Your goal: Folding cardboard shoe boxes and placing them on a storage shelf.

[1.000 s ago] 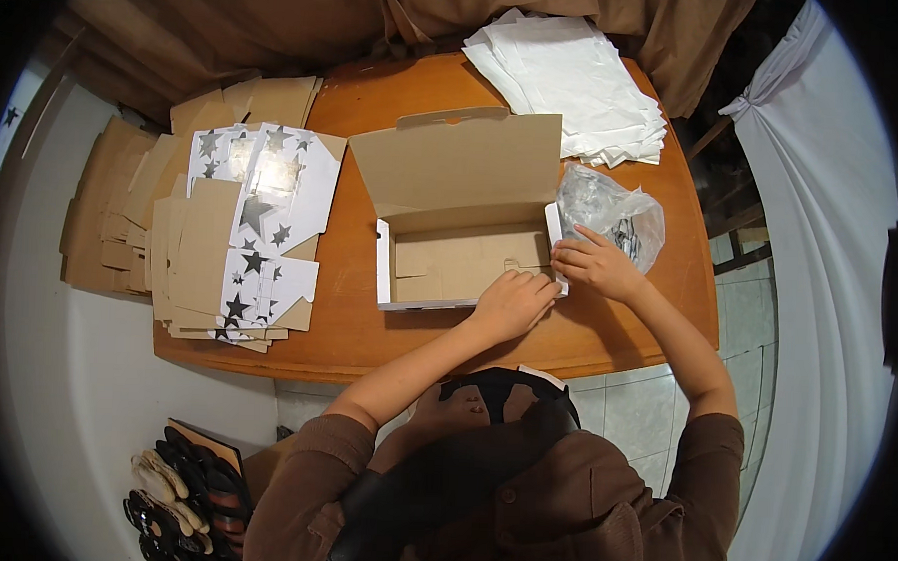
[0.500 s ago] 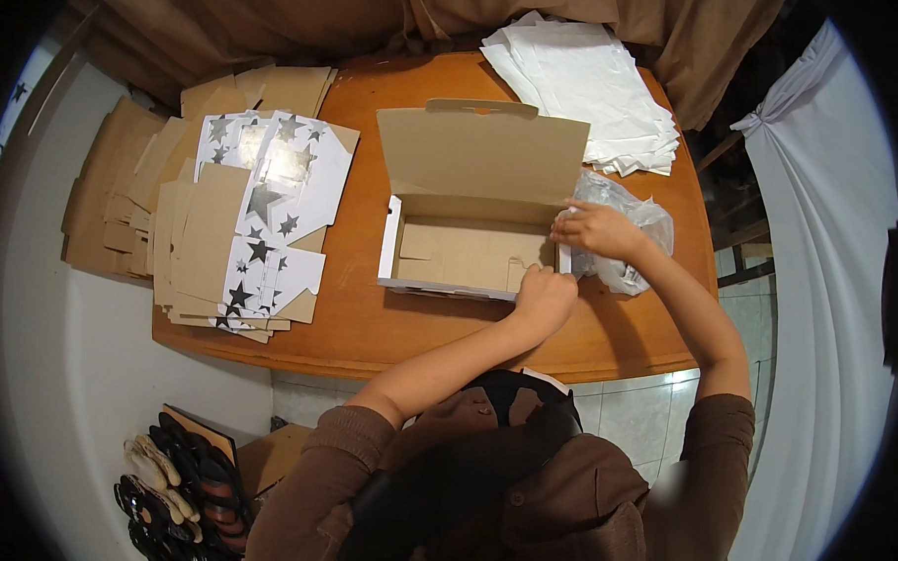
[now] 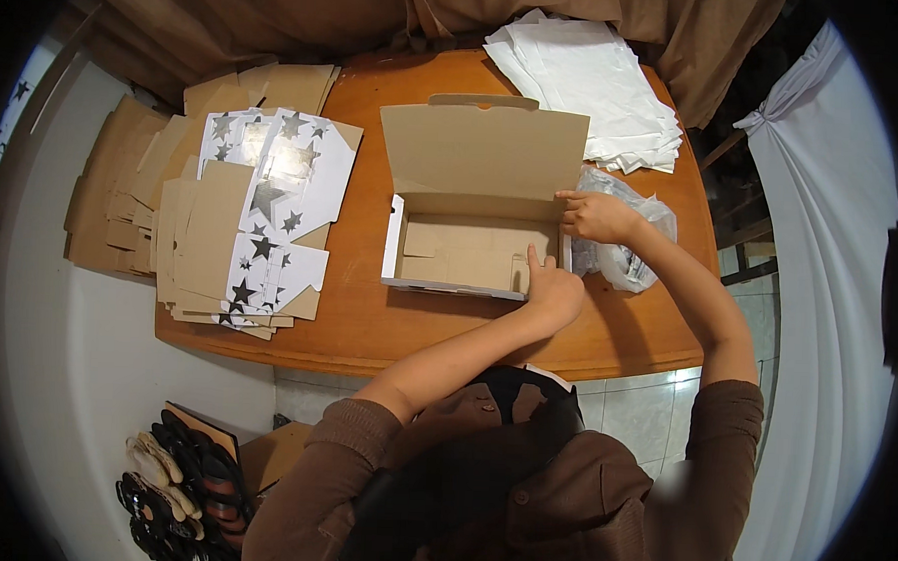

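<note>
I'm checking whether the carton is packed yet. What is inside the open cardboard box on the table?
The open cardboard box holds only its own folded brown flaps on the floor. The left hand presses in at the right end and hides that corner. The right hand holds the right wall.

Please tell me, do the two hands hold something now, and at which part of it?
Both hands grip the open brown cardboard box at its right end: the left hand at the front right corner, the right hand on the right side wall.
</note>
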Demonstrator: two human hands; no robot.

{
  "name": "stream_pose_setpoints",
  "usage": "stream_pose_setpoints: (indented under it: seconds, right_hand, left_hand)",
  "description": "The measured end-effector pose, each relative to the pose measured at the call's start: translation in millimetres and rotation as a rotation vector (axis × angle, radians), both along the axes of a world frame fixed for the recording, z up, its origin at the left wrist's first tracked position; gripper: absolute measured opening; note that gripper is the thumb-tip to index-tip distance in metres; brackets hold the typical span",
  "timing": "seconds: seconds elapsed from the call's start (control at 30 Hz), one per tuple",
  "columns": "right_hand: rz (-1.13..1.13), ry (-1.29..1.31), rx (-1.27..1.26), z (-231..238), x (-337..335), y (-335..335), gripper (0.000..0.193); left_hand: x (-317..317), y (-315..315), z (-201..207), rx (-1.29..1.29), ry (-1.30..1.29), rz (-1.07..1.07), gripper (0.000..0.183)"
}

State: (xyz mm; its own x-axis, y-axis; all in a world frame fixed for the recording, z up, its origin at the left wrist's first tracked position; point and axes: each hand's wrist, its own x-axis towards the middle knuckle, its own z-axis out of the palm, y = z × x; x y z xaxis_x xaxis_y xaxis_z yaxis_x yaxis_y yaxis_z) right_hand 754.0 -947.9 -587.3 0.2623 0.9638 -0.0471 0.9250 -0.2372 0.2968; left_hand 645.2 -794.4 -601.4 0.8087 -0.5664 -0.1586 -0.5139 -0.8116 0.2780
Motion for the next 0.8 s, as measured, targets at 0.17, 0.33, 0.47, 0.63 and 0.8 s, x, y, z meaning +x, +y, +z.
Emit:
stream_pose_setpoints:
  seconds: [0.17, 0.33, 0.47, 0.63, 0.8]
  right_hand:
    - [-0.034, 0.065, -0.032, 0, 1, 0, 0.012]
    - [-0.081, -0.005, 0.022, -5, 3, -5, 0.022]
    - [-0.303, -0.040, 0.314, -9, -17, -1, 0.041]
    - [-0.373, 0.075, 0.521, 17, -90, 9, 0.045]
    - [-0.109, -0.080, 0.486, -7, -137, 5, 0.039]
  left_hand:
    - [3, 3, -5, -0.068, 0.059, -0.023, 0.022]
    - [6, 15, -1, -0.146, -0.082, -0.022, 0.035]
    - [4, 68, -4, -0.392, -0.494, -0.079, 0.040]
    - [-22, 169, -9, -0.467, -0.544, 0.220, 0.023]
    - [-60, 227, -23, -0.364, -0.615, 0.389, 0.030]
